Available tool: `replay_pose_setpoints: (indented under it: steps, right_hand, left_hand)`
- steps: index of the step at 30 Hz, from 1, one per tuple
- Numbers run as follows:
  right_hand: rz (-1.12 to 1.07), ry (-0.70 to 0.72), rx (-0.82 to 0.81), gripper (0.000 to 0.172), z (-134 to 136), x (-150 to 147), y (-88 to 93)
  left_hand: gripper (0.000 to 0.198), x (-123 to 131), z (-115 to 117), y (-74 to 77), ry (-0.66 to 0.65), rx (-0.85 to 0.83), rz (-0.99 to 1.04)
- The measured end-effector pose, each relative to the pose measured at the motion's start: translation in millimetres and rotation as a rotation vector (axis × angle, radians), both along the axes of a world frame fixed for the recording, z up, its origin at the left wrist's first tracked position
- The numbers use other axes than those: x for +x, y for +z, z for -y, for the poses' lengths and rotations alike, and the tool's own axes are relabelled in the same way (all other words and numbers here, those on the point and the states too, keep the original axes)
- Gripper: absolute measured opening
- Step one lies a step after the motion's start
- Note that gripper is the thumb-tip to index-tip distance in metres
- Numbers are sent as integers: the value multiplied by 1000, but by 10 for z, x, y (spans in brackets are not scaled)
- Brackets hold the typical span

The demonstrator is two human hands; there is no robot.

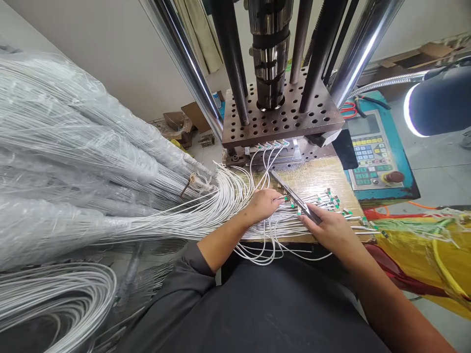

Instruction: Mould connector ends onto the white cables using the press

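Note:
My left hand rests on a spread of white cables on the worktable, fingers pinched on a cable with a green moulded end. My right hand is closed on the handle of a long dark metal tool that points up-left across the cables. More green-tipped cable ends lie to the right of the tool. Several white cables run up into the mould under the perforated steel plate.
Large bundles of white cable in clear plastic fill the left side. The press columns rise ahead. A teal control panel stands at right, with a lamp above it and a yellow bag below.

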State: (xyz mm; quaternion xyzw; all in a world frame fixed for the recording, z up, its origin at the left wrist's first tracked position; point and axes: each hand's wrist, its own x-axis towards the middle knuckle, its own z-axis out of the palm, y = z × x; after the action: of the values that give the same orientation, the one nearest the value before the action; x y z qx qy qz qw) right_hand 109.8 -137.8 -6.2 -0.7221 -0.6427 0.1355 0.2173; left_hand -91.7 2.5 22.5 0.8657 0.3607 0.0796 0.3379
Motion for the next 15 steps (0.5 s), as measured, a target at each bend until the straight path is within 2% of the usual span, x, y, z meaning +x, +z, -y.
replay_pose_setpoints:
  steps: [8,15]
  right_hand:
    - [7,-9,24,46,10,-2,-27]
    - [4,-6,51,44,7,-3,-37]
  left_hand:
    - [25,-28,-64,-73,-1,-42,42]
    - [29,-60,-122,-97,-65,-36,83]
